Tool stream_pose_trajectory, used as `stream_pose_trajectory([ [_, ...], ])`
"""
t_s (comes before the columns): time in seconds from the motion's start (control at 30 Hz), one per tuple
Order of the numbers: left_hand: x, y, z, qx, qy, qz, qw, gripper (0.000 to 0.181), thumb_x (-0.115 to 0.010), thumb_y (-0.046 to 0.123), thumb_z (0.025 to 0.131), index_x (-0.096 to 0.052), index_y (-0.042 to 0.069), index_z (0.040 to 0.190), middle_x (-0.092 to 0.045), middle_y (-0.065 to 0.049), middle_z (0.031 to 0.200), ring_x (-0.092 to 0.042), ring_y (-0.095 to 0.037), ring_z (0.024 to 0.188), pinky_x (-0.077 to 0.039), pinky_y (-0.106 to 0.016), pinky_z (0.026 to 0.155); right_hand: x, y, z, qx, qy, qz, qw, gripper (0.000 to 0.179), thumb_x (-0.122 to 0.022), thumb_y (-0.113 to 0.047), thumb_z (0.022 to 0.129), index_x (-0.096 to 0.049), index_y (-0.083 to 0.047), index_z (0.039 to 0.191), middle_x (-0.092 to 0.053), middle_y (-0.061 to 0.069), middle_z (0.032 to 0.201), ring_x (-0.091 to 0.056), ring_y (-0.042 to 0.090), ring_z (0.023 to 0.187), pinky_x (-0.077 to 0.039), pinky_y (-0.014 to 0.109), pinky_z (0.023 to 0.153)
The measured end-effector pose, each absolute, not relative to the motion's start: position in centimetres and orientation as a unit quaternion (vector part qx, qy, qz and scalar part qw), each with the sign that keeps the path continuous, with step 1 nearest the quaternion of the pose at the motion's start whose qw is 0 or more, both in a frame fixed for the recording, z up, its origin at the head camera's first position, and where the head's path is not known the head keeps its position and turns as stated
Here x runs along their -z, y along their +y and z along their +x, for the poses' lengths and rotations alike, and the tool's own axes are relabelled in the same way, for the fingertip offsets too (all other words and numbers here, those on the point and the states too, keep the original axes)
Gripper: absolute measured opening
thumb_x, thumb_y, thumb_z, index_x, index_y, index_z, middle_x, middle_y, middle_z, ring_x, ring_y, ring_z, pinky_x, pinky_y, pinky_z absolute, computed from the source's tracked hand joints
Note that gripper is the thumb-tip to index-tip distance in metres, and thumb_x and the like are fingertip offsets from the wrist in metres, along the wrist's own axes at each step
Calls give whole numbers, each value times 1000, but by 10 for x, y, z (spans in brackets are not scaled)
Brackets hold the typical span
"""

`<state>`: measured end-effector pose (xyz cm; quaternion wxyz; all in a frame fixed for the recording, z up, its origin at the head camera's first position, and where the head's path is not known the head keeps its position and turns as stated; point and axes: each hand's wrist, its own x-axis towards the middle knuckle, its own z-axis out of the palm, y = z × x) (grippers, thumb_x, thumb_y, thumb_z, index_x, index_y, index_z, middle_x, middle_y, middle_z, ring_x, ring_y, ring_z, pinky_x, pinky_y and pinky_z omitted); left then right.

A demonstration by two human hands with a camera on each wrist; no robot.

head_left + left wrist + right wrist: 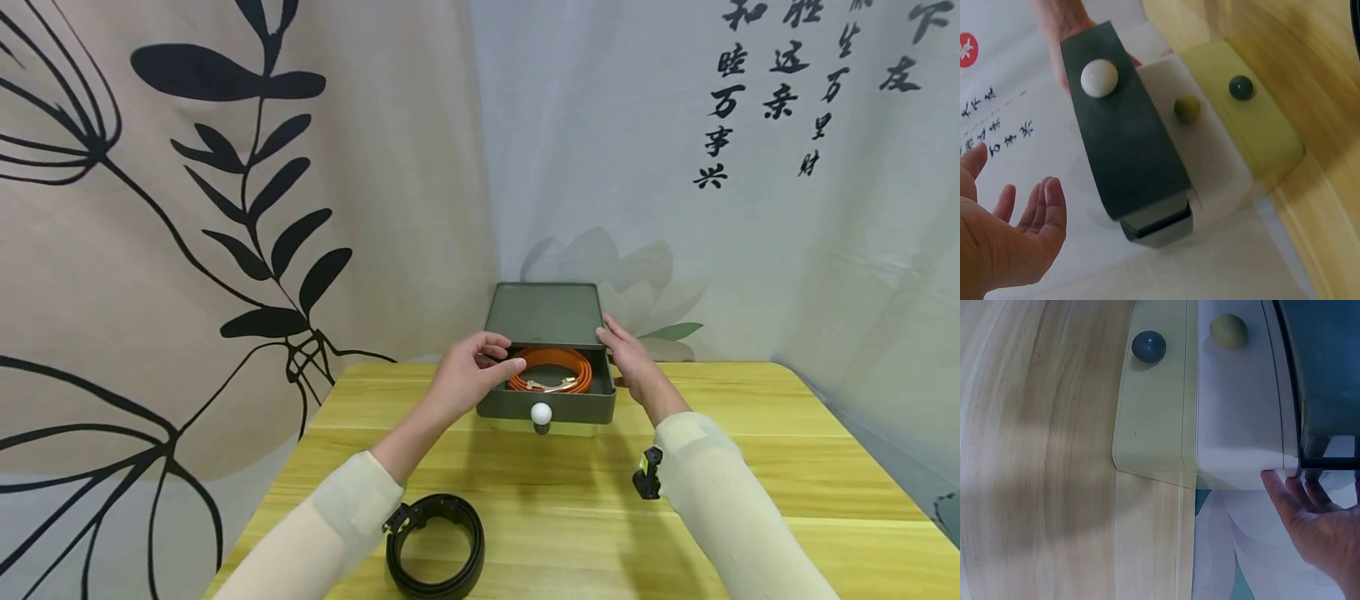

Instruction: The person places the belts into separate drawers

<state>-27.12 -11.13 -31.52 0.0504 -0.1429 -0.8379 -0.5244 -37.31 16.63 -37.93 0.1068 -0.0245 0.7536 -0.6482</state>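
A small three-tier drawer box has its dark green top drawer (546,407) pulled out, with the white knob (541,413) at the front. Coiled inside lies an orange belt (581,364) with a gold-coloured buckle. My left hand (472,371) hovers by the drawer's left side, fingers loosely bent and thumb reaching over the belt in the head view; the left wrist view shows it holding nothing. My right hand (633,362) rests against the box's right side, its thumb by the top edge. In the right wrist view, extended fingers (1282,494) touch the side.
Below the green drawer are a white drawer (1238,400) and a pale yellow-green drawer (1150,412), both closed. A coiled black belt (474,546) lies at the front of the wooden table (555,517). Behind hangs a printed curtain (405,167).
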Motion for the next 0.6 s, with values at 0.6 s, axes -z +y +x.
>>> stream_pose_trajectory([
  [0.6, 345, -103, -254, 547, -823, -138, 64, 29, -78, 31, 87, -67, 15, 109, -66, 0, 93, -60, -19, 83, -50, -32, 69, 379, 167, -373, 648, 753, -25, 110, 61, -34, -45, 107, -1, -39, 158, 1, 9, 166, -8, 43, 148, -21, 69, 108],
])
